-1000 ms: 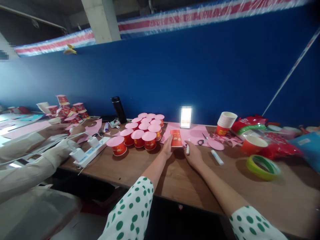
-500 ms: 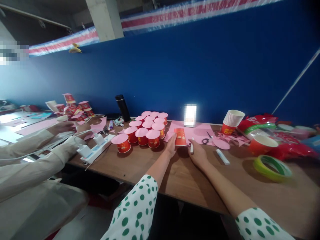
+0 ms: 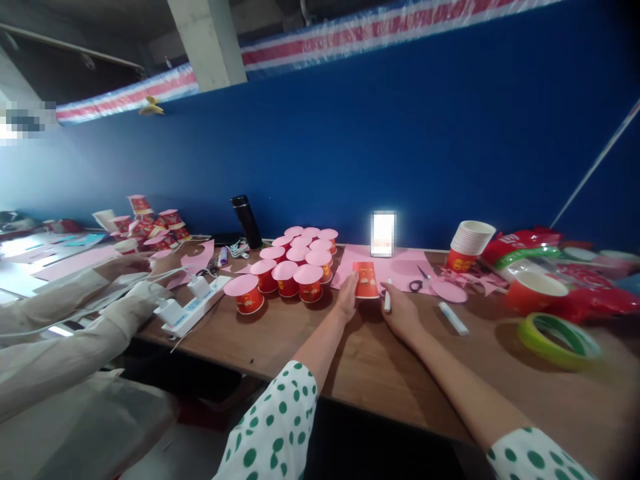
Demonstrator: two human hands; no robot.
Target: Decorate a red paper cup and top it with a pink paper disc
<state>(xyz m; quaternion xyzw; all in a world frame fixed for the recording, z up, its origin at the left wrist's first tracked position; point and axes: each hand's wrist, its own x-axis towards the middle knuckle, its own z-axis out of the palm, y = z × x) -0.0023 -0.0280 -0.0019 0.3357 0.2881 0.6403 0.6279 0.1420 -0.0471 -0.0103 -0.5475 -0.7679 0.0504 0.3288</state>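
Observation:
My left hand (image 3: 346,301) is closed around the side of a red paper cup (image 3: 367,280), held upside down with its wide rim toward the table. To its right, my right hand (image 3: 404,316) grips a slim white tube that looks like a glue stick (image 3: 387,300), pointing upward and apart from the cup. Behind the hands lies a pink paper sheet (image 3: 400,267) with scissors (image 3: 416,285) and a pink paper disc (image 3: 449,290) at its right side. Several upturned red cups topped with pink discs (image 3: 287,270) stand left of my hands.
A white tube (image 3: 453,319), stacked paper cups (image 3: 469,247), yellow-green tape (image 3: 557,341) and red plastic packaging (image 3: 590,297) are on the right. Leftward are a power strip (image 3: 195,308), a black flask (image 3: 247,221) and a co-worker's arms (image 3: 100,313). A lit phone (image 3: 383,233) stands by the blue partition.
The view has shifted slightly, so everything sits a little lower and mostly further right. Both hands keep their holds; the cup is now tilted a little differently.

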